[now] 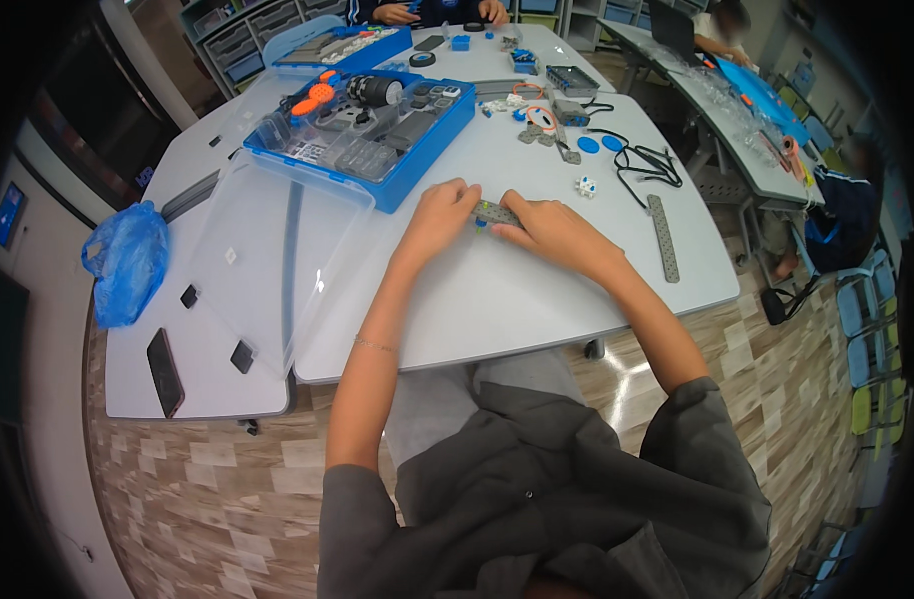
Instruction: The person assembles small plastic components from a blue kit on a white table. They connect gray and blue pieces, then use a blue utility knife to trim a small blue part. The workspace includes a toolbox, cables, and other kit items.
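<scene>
Above the table's near half, my left hand (442, 218) and my right hand (557, 234) meet over a short grey perforated beam (496, 213). The fingers of both are closed on it, one hand at each end. Small green and blue bits show at the beam beside my left fingertips; their exact kind is too small to tell. To the right lies a longer grey perforated beam (664, 238), flat on the white table (577, 309). A small white and blue part (586, 187) sits beyond my right hand.
Ahead and left stands a blue kit box (417, 150) full of parts, with its clear lid (267, 250) on the table. Black cables (649, 165) and two blue discs (600, 145) lie right. A phone (165, 371) and blue plastic bag (128, 262) are far left. Someone's hands (395, 14) work opposite.
</scene>
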